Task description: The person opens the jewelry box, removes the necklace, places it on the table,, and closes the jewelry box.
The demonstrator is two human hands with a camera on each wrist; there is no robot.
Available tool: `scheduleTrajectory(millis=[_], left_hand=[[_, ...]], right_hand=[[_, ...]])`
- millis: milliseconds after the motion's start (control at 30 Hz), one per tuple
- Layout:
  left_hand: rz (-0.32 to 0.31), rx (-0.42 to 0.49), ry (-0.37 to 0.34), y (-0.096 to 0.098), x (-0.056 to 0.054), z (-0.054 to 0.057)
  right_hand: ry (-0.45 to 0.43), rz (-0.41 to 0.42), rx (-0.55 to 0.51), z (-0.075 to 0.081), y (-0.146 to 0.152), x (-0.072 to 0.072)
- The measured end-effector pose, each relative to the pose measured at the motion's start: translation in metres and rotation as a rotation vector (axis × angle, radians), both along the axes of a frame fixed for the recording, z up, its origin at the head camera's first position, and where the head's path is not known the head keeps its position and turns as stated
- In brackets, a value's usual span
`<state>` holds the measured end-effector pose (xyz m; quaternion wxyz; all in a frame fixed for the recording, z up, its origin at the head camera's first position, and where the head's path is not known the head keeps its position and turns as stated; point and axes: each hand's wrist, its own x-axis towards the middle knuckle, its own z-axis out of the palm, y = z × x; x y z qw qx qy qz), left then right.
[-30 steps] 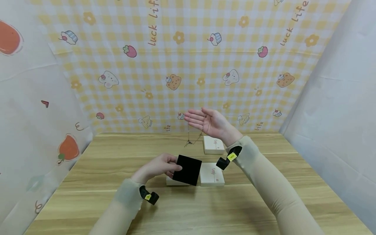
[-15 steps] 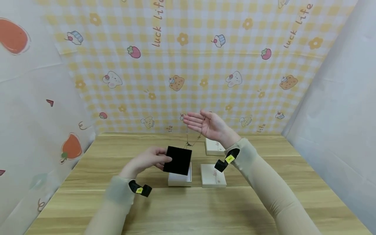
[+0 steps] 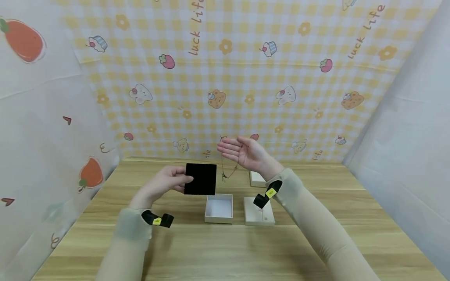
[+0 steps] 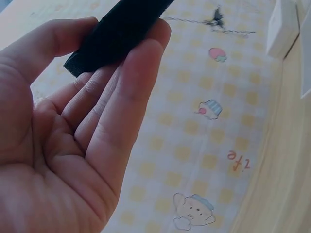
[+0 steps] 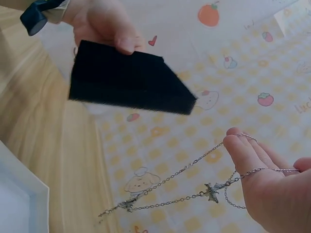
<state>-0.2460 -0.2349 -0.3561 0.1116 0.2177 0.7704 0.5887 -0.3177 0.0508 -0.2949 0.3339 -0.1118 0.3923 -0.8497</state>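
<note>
Nearest wood: the bare front of the surface (image 3: 197,249), with the two sleeves (image 3: 123,244) reaching over it.
Open box: a white box (image 3: 218,220) stands without cover on the surface; I see its pale floor inside.
Printed white piece: just to the right of it lies a flat square (image 3: 256,215) with a drawn flower; the right wrist camera (image 3: 260,201) hides one corner from me.
Black pad: the left hand (image 3: 159,185) pinches the square pad (image 3: 200,179) by its side, in the air, near the open box.
Necklace: the silver necklace (image 5: 212,192) hangs over the right hand (image 3: 246,154), whose fingers are straight and together.
Farther box: another white box (image 3: 257,179) sits behind, partly covered by the right arm.
Back: a yellow checked cloth (image 3: 197,78) with small animals and cakes; at the left, a white cloth (image 3: 35,128) with red fruits.
</note>
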Motion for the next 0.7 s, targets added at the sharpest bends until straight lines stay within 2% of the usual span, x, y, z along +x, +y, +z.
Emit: scheduleTrajectory(millis=[167,367,700], left_hand=[[0.027,0.017,0.008,-0.007,0.001,0.004],[0.026,0.036,0.006,-0.011,0.001,0.007],[0.032,0.061,0.003,-0.014,0.003,0.005]], right_hand=[[-0.002,-0.008,0.021,-0.008,-0.01,-0.002],[-0.01,-0.014,0.042,-0.022,-0.023,-0.009],[-0.013,0.001,0.106,-0.048,-0.037,-0.023]])
